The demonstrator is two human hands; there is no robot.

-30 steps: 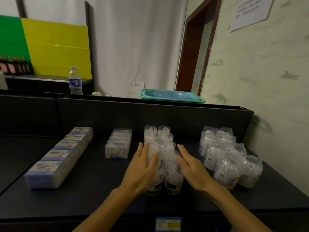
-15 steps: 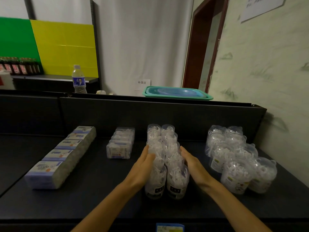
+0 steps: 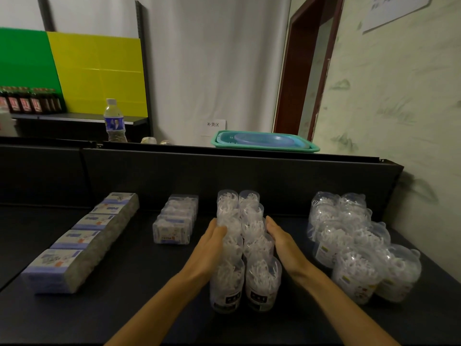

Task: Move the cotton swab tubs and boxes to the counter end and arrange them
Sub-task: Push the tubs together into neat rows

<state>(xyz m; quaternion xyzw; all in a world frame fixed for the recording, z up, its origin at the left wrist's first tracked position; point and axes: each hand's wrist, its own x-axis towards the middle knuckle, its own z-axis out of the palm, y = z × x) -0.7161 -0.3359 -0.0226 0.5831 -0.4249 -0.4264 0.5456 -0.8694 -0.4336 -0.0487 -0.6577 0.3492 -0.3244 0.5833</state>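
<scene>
Hands flank the tub rows

Tubs (image 3: 245,248) stand in two rows at centre frame on the dark surface (image 3: 124,308). Left hand (image 3: 208,248) and right hand (image 3: 283,243) press flat against either side, fingers straight, gripping nothing. Boxes (image 3: 82,242) line the left; clear packs (image 3: 175,222) sit between; wider tubs (image 3: 356,243) cluster at right.

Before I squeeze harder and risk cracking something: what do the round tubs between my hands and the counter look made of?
Round tubs: probably thin clear plastic, glossy; white swabs show through the walls. Counter: dark, matte, hard-looking surface, perhaps painted metal or laminate; the look leaves it open.
</scene>
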